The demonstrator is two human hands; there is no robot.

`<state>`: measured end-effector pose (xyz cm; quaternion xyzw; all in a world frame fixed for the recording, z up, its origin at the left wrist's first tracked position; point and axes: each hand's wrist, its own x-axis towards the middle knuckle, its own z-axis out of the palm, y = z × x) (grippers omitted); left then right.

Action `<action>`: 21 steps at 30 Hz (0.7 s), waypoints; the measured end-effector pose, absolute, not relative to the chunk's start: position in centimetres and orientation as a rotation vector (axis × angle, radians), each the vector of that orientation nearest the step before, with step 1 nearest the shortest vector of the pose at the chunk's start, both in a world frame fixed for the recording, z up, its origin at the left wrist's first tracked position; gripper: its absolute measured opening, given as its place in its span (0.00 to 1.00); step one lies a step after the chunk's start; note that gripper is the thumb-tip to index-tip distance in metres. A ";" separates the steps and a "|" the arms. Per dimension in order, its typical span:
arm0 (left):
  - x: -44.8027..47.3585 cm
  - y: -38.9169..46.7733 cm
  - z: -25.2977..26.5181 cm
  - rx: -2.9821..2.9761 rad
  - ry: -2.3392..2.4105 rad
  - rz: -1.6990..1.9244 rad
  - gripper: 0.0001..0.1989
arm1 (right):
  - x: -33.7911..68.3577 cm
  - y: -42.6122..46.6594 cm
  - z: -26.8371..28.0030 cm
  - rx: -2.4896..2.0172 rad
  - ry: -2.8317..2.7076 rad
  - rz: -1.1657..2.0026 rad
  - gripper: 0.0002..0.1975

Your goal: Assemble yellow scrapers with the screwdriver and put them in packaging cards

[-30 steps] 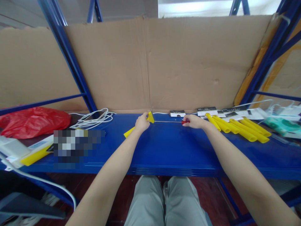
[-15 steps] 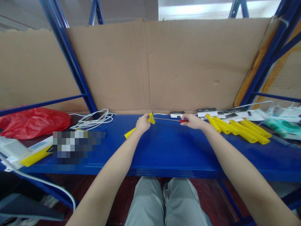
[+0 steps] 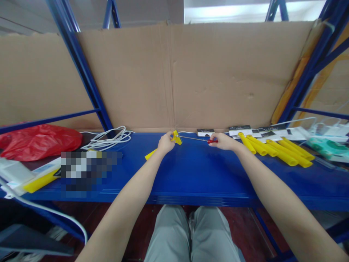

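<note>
My left hand (image 3: 165,143) is closed round a yellow scraper-like tool (image 3: 177,138). Its flared head sticks out past my fingers, and a yellow handle end shows on the near side of my wrist. The grip itself is partly hidden by my hand. In my right hand (image 3: 222,141) is a screwdriver (image 3: 195,138), pinched by its red handle. The long metal shaft points left and its tip meets the yellow head, where a screw, if any, is too small to see. Both hands are just above the blue tabletop (image 3: 201,174).
Several yellow tubes (image 3: 282,153) lie at the right, beside black-and-white packages (image 3: 240,131). Coiled white cable (image 3: 114,138) and a red plastic bag (image 3: 43,142) are at the left, near another yellow piece (image 3: 42,181) and a blurred-out patch. A cardboard wall (image 3: 218,76) closes the back.
The yellow head has turned slightly in my left hand, its flared edge now farther right. The screwdriver stays against it, and both hands have hardly moved.
</note>
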<state>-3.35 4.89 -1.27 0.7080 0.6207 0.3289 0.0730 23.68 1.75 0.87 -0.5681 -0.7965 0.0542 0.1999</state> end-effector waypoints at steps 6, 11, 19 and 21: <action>-3.5 5.8 -1.7 2.003 1.759 1.045 0.18 | 23.5 1.7 0.7 -1.569 -2.258 0.168 0.03; -3.0 5.3 -1.1 1.839 1.671 1.024 0.18 | 23.6 2.0 0.3 -1.533 -2.262 0.187 0.02; -2.5 4.5 -0.4 1.688 1.637 0.995 0.16 | 23.9 2.4 -0.2 -1.524 -2.255 0.196 0.04; -2.6 4.5 -0.5 1.680 1.624 0.994 0.16 | 23.9 2.4 -0.2 -1.522 -2.259 0.206 0.04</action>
